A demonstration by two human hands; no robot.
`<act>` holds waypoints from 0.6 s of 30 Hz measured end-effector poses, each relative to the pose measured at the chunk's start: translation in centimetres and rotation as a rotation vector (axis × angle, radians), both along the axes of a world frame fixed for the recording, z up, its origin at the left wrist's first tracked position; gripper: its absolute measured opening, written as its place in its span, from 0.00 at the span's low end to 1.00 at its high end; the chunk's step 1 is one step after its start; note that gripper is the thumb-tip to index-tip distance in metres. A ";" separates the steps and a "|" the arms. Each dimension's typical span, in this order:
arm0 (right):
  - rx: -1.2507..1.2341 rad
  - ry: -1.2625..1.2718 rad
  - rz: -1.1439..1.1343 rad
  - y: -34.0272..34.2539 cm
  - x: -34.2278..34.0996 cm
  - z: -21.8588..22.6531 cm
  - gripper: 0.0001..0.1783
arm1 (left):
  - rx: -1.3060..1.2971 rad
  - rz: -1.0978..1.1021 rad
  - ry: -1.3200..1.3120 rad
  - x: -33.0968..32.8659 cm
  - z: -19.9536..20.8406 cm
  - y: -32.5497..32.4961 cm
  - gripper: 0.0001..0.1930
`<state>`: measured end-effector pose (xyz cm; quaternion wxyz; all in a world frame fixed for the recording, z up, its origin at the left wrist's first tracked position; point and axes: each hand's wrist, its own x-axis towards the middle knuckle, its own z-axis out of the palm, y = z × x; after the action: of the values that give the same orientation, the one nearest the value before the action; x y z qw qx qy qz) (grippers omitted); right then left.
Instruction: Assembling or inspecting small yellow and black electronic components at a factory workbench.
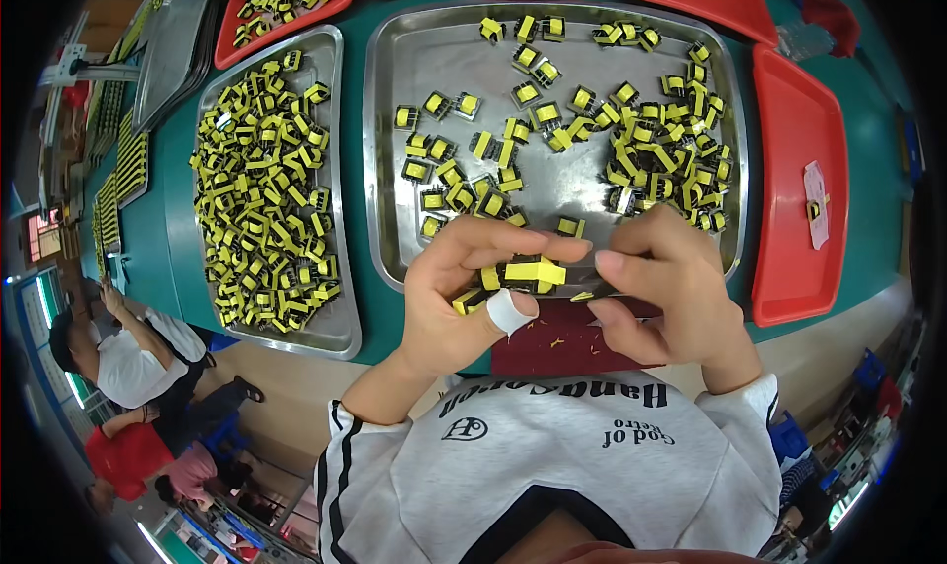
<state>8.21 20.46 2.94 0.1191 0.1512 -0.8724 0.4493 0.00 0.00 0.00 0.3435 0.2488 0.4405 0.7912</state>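
Observation:
My left hand [431,302], with white tape around its thumb, is closed around several small yellow-taped transformers [536,272] with black parts. They sit in a row between the fingers and the thumb. Just to the right, my right hand [679,290] pinches a small, thin dark tool [596,292] whose tip points at the held transformers. A bit of yellow shows at that tip; the tool's exact kind is hard to make out. Beyond both hands a shallow metal tray [434,61] holds many more such transformers, some scattered, others heaped at its right side.
A second metal tray [336,100] at the left is heaped with transformers. Red plastic trays [784,238] stand to the right and along the far side of the green table [360,317]. Yellow scraps lie on a dark red mat [528,352] below my hands. Other people sit at far left.

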 end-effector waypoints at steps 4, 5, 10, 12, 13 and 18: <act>0.127 0.275 -0.070 -0.5 -0.1 0.0 0.26 | -0.005 0.034 0.064 0.3 0.4 0.2 0.17; 0.156 0.345 -0.086 -0.6 -0.1 0.0 0.25 | 0.011 0.042 0.066 0.4 0.3 0.2 0.17; 0.162 0.411 -0.098 -0.6 -0.2 -0.2 0.24 | 0.045 -0.005 0.059 0.3 0.4 0.3 0.16; 0.174 0.405 -0.086 -0.6 -0.1 0.1 0.24 | 0.052 -0.018 0.054 0.3 0.2 0.4 0.17; 0.182 0.397 -0.076 -0.6 -0.1 0.2 0.23 | 0.045 -0.021 0.089 0.3 0.1 0.5 0.17; 0.183 0.371 -0.077 -0.6 0.0 0.3 0.22 | 0.049 -0.046 0.058 0.4 0.1 0.6 0.17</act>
<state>8.23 19.86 3.23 0.2807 0.2081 -0.8778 0.3277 0.43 0.58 0.10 0.3425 0.2902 0.4248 0.7861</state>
